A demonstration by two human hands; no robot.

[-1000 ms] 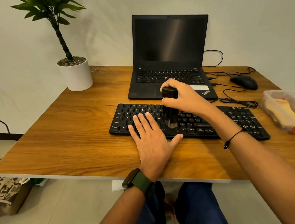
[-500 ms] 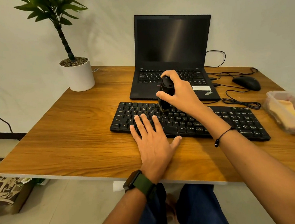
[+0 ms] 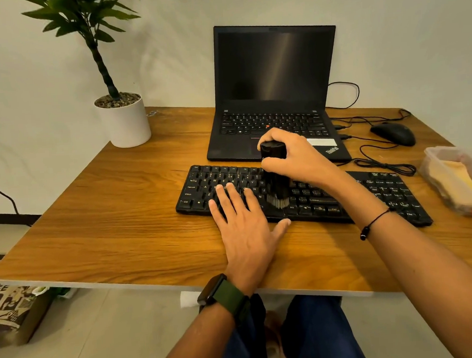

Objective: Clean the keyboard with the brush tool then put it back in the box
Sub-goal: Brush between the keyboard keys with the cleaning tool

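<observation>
While my right hand (image 3: 298,159) wraps its fingers closed around the black brush tool (image 3: 276,175), I hold it upright with its bristles down on the keyboard (image 3: 371,193) near the middle keys. My left hand (image 3: 246,229) lies flat, fingers spread, across the keyboard's front edge. At the table's (image 3: 120,230) right side sits the clear box (image 3: 460,178), well apart from the brush.

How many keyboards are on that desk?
2: the separate black keyboard being brushed at the desk's near middle, and the laptop's built-in keyboard just behind it. None seems hidden.
</observation>
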